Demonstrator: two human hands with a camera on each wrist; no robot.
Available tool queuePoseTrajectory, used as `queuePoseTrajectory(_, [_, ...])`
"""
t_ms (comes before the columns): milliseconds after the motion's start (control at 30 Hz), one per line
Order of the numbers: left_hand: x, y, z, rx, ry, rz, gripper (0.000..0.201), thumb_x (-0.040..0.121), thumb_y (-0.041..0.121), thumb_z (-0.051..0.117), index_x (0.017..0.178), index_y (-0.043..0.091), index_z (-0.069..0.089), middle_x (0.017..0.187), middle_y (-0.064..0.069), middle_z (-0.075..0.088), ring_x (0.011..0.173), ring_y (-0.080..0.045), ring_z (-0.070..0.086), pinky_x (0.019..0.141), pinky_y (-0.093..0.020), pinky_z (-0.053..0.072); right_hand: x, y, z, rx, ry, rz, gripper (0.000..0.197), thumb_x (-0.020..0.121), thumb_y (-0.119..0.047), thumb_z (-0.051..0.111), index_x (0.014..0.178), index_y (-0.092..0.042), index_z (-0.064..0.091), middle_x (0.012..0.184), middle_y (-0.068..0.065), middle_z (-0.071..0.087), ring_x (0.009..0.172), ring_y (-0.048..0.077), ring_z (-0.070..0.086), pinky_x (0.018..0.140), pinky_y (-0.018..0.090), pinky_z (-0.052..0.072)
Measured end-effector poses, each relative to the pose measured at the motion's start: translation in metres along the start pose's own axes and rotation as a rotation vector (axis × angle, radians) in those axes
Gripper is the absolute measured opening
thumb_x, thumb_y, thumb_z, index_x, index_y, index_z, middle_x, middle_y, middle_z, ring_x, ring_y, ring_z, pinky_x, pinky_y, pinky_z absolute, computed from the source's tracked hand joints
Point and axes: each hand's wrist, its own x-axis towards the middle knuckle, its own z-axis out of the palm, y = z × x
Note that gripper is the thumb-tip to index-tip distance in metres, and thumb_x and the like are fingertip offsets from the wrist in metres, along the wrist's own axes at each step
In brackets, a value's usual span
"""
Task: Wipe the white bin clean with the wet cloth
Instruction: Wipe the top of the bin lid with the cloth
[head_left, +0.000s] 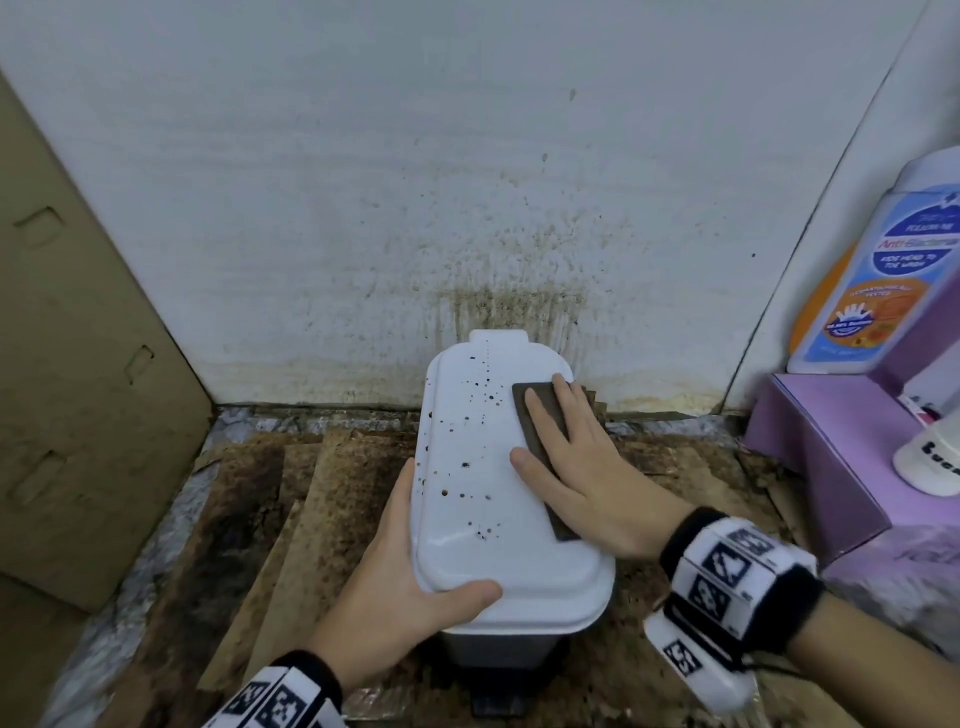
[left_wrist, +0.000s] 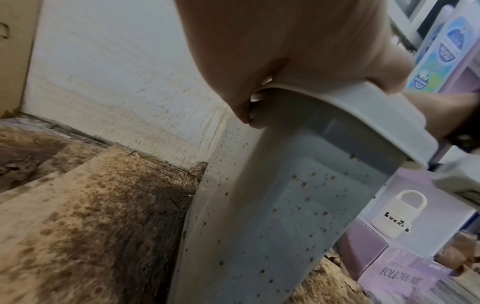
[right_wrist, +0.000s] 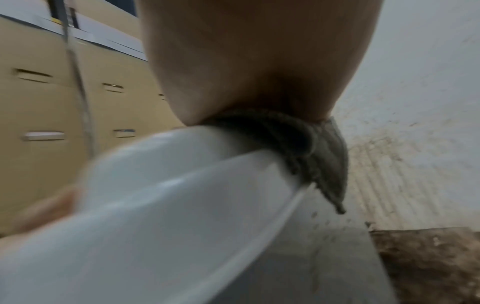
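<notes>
A white pedal bin (head_left: 483, 519) stands against a stained wall, its lid speckled with dark brown spots. My left hand (head_left: 395, 571) grips the lid's near left corner, thumb on top and fingers curled round the rim; the left wrist view shows that hand (left_wrist: 259, 61) on the rim and the spotted bin side (left_wrist: 285, 205). My right hand (head_left: 571, 467) lies flat on a folded dark grey cloth (head_left: 565, 525) and presses it onto the right side of the lid. In the right wrist view the cloth (right_wrist: 311, 148) hangs over the lid's edge (right_wrist: 155, 205) under my palm (right_wrist: 246, 61).
A tall cardboard box (head_left: 78, 389) closes off the left. Purple boxes (head_left: 831, 457) at the right carry a blue wash bottle (head_left: 872, 280) and a small white container (head_left: 930, 462). Stained cardboard sheets (head_left: 311, 493) cover the floor. The wall (head_left: 467, 234) behind is splattered.
</notes>
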Motion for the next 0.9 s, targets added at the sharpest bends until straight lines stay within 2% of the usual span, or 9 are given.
queuePoseTrajectory(167, [0.000, 0.002, -0.001, 0.002, -0.002, -0.023, 0.123, 0.063, 0.054, 0.094, 0.149, 0.065, 0.008, 0.153, 0.032, 0.042, 0.141, -0.001, 0.046, 0.117, -0.046, 0.040, 0.037, 0.013, -0.019, 0.042, -0.005, 0.002, 0.082, 0.099, -0.068, 0.025, 0.161, -0.027, -0.010, 0.163, -0.011, -0.031, 0.149, 0.010, -0.030, 0.126, 0.046, -0.004])
queuePoseTrajectory(300, [-0.001, 0.002, 0.000, 0.024, -0.005, -0.016, 0.123, 0.063, 0.054, 0.094, 0.148, 0.066, 0.006, 0.152, 0.032, 0.042, 0.140, 0.000, 0.046, 0.117, -0.044, 0.040, 0.038, 0.017, -0.020, 0.057, 0.027, 0.012, 0.084, 0.100, -0.066, 0.025, 0.160, -0.021, -0.011, 0.165, -0.009, -0.027, 0.153, 0.011, -0.020, 0.127, 0.044, 0.002])
queuePoseTrajectory(400, [-0.001, 0.002, 0.000, 0.025, -0.012, -0.011, 0.122, 0.064, 0.053, 0.094, 0.148, 0.066, 0.005, 0.152, 0.034, 0.041, 0.140, 0.002, 0.045, 0.117, -0.042, 0.041, 0.030, 0.020, -0.013, -0.011, 0.207, 0.063, 0.085, 0.101, -0.064, 0.030, 0.161, -0.013, -0.003, 0.169, 0.003, 0.000, 0.154, 0.022, 0.008, 0.125, 0.047, 0.015])
queuePoseTrajectory(467, [-0.001, 0.001, 0.000, 0.030, -0.006, -0.010, 0.123, 0.064, 0.052, 0.094, 0.148, 0.065, 0.005, 0.153, 0.032, 0.041, 0.141, 0.001, 0.045, 0.117, -0.042, 0.041, 0.028, 0.021, -0.009, -0.046, 0.285, 0.102, 0.083, 0.100, -0.063, 0.035, 0.158, -0.008, 0.014, 0.160, 0.007, 0.027, 0.145, 0.028, 0.028, 0.119, 0.050, 0.026])
queuePoseTrajectory(533, [0.000, 0.001, 0.000, 0.032, -0.004, -0.008, 0.121, 0.065, 0.051, 0.094, 0.147, 0.066, 0.007, 0.152, 0.032, 0.043, 0.140, 0.000, 0.047, 0.116, -0.040, 0.042, 0.029, 0.024, -0.007, -0.003, 0.273, 0.108, 0.078, 0.098, -0.064, 0.038, 0.151, -0.007, 0.027, 0.148, 0.007, 0.039, 0.137, 0.029, 0.037, 0.114, 0.050, 0.032])
queuePoseTrajectory(633, [0.000, 0.000, 0.000, 0.035, 0.003, -0.010, 0.121, 0.065, 0.050, 0.094, 0.148, 0.064, 0.007, 0.151, 0.032, 0.044, 0.139, 0.001, 0.048, 0.115, -0.039, 0.043, 0.031, 0.030, -0.004, 0.119, 0.186, 0.066, 0.090, 0.093, -0.075, 0.033, 0.156, -0.013, 0.015, 0.161, 0.005, 0.024, 0.148, 0.028, 0.024, 0.119, 0.054, 0.026])
queuePoseTrajectory(733, [0.000, 0.001, 0.000, 0.031, 0.005, -0.013, 0.125, 0.064, 0.051, 0.094, 0.152, 0.061, 0.006, 0.152, 0.032, 0.042, 0.140, 0.001, 0.045, 0.116, -0.042, 0.042, 0.029, 0.029, -0.003, 0.186, 0.101, 0.056, 0.089, 0.102, -0.062, 0.031, 0.158, -0.015, -0.019, 0.168, -0.005, -0.018, 0.154, 0.010, -0.016, 0.126, 0.046, -0.006])
queuePoseTrajectory(800, [0.000, 0.000, 0.000, 0.028, 0.004, -0.014, 0.126, 0.064, 0.051, 0.095, 0.153, 0.059, 0.006, 0.153, 0.031, 0.042, 0.141, 0.000, 0.045, 0.117, -0.043, 0.041, 0.029, 0.030, -0.006, 0.187, 0.091, 0.050, 0.087, 0.103, -0.059, 0.031, 0.156, -0.016, -0.024, 0.166, -0.007, -0.024, 0.150, 0.005, -0.023, 0.123, 0.044, -0.016])
queuePoseTrajectory(900, [0.001, -0.001, -0.001, 0.033, 0.012, -0.021, 0.126, 0.063, 0.053, 0.094, 0.153, 0.059, 0.006, 0.153, 0.032, 0.040, 0.141, 0.001, 0.045, 0.116, -0.043, 0.042, 0.038, 0.033, -0.009, 0.229, 0.093, 0.041, 0.088, 0.103, -0.058, 0.035, 0.157, -0.018, -0.023, 0.166, -0.008, -0.024, 0.150, 0.003, -0.024, 0.121, 0.047, -0.022])
